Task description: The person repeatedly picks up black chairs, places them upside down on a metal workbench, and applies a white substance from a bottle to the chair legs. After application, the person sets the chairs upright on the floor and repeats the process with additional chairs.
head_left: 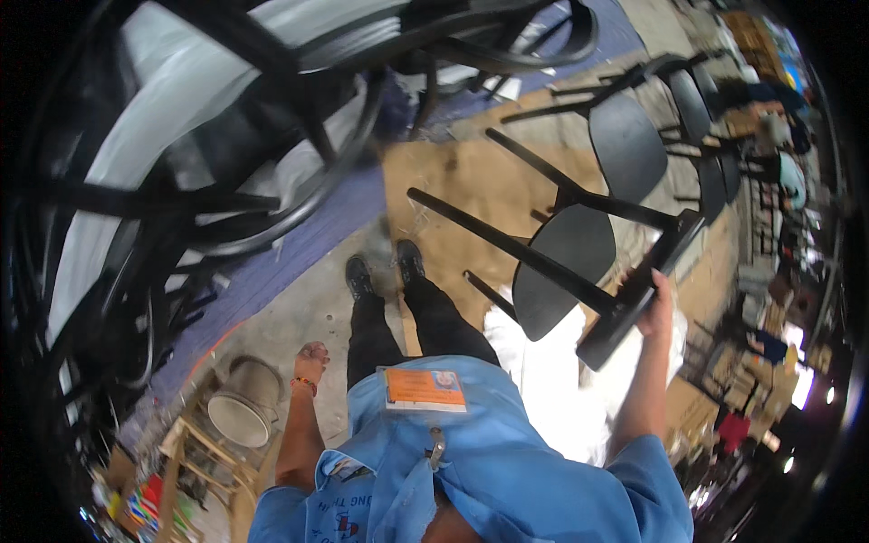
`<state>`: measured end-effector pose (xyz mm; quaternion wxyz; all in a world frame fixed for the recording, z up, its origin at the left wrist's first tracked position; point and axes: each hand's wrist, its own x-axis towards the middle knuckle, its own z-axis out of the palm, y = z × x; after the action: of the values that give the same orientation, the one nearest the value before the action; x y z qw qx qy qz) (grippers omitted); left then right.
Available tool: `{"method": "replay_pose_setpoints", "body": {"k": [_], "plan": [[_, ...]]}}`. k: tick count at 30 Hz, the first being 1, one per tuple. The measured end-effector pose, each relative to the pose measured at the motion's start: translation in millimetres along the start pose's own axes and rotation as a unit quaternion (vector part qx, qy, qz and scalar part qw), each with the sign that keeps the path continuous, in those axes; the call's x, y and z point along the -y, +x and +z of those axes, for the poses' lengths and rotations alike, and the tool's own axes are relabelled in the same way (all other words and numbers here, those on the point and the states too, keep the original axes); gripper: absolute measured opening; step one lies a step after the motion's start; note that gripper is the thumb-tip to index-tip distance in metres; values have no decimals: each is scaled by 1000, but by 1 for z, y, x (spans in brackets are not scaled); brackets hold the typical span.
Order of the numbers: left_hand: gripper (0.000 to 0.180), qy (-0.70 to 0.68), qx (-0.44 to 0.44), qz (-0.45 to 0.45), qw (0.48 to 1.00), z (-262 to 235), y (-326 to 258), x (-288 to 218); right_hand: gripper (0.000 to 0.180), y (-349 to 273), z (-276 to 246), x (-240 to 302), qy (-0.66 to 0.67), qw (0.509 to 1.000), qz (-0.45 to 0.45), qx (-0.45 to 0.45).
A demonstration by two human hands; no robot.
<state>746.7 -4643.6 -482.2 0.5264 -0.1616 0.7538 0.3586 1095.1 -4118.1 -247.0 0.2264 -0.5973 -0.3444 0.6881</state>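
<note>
My right hand (pixel 657 303) is closed round the wide top rail of a black chair (pixel 620 319), at the right of the head view. The chair is tilted, its long rear legs pointing toward the upper left and its rounded dark seat beyond the rail. My left hand (pixel 312 360) hangs low beside my left leg and holds nothing, its fingers loosely bent and a little apart. Nearest to it stands a dull round bucket (pixel 244 405). Just past the held chair is another black chair (pixel 626 149) with a similar seat.
Many black chair frames (pixel 272 208) crowd the left, over purple-blue sheeting (pixel 272 262). Brown cardboard (pixel 453 199) covers the floor ahead. White wrapping (pixel 543 385) lies beneath the held chair. A wooden frame (pixel 195 462) stands lower left; more chairs and a person (pixel 790 176) are far right.
</note>
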Motion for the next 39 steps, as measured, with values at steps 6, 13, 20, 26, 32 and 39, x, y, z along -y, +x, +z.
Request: {"method": "replay_pose_setpoints", "body": {"k": [6, 13, 20, 26, 32, 39], "plan": [[35, 145, 81, 40, 985, 1, 67, -26, 53, -44, -112, -2, -156, 954, 56, -251], [30, 187, 122, 5, 975, 16, 75, 13, 56, -59, -146, -19, -22, 985, 19, -170], [33, 204, 81, 52, 974, 17, 30, -20, 38, 25, -4, -19, 167, 983, 25, 77], [42, 59, -20, 105, 993, -11, -22, -79, 39, 162, 240, -33, 40, 984, -158, 75], [23, -38, -151, 152, 976, -81, -101, -42, 63, 183, 329, -20, 43, 984, -158, -62], [20, -172, -222, -18, 960, -24, -161, 101, 34, 175, 205, -128, -60, 979, -99, 168]]}}
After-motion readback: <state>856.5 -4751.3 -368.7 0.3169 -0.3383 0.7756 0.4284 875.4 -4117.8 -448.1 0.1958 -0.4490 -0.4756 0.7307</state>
